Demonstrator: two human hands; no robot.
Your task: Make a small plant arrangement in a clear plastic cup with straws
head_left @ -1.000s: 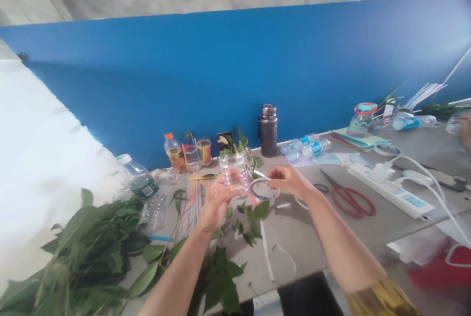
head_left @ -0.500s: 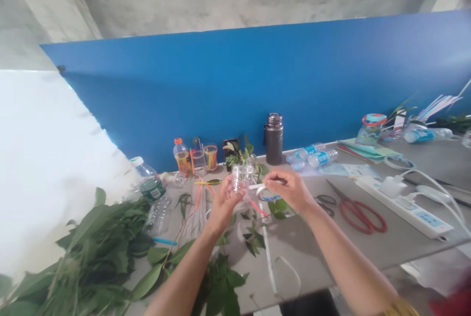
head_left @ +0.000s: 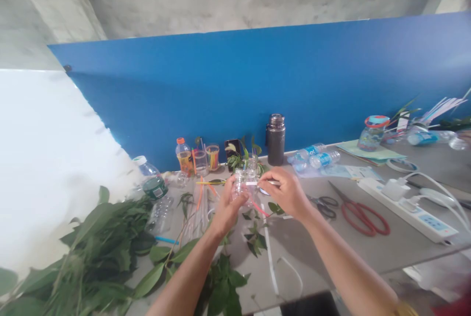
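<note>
My left hand (head_left: 227, 208) is closed around a small clear plastic bottle piece (head_left: 240, 177) with a ridged neck. A second clear plastic piece (head_left: 252, 171) shows close beside it; whether the two are joined I cannot tell. My right hand (head_left: 289, 193) pinches a roll of white tape (head_left: 264, 191), mostly covered by its fingers. A short white tape strip (head_left: 251, 183) spans the gap between the plastic and the right fingertips. Just below the hands, a pink-red straw (head_left: 259, 206) slants across. Leafy sprigs (head_left: 255, 238) lie under both hands on the grey table.
Cut greenery (head_left: 106, 237) is heaped at left beside a green-labelled bottle (head_left: 154, 187). Behind stand an orange-capped bottle (head_left: 184, 159) and a dark thermos (head_left: 275, 142). Red-handled scissors (head_left: 364, 218), black scissors (head_left: 326, 205) and a white power strip (head_left: 408, 213) lie at right.
My right hand has come slightly closer to the left, and the white strip between them looks shorter. The tape roll is now more hidden by the fingers. The view has shifted a little.
</note>
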